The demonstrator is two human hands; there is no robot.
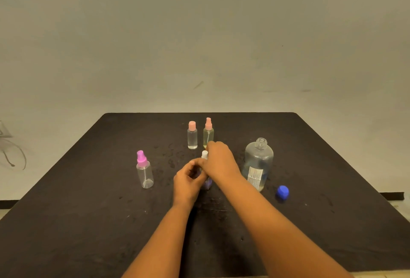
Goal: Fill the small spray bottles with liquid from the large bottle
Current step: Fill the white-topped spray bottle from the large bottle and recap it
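Note:
A small spray bottle with a purple tint (pixel 207 183) stands at the middle of the black table (pixel 88 222). My left hand (pixel 188 181) wraps around its body. My right hand (pixel 218 159) grips its white spray top (pixel 204 154) from above. The large clear bottle (pixel 258 163), uncapped and low on liquid, stands upright just right of my hands. Its blue cap (pixel 282 192) lies on the table farther right. An empty bottle with a magenta spray top (pixel 144 170) stands to the left. Behind my hands stand a filled pink-capped bottle (pixel 192 135) and a yellowish pink-sprayer bottle (pixel 208 133).
Wet spots and droplets (pixel 170 157) mark the table around the bottles. A pale wall (pixel 199 44) rises behind the table's far edge. A tangle of thin cable (pixel 13 151) hangs by the wall at the left.

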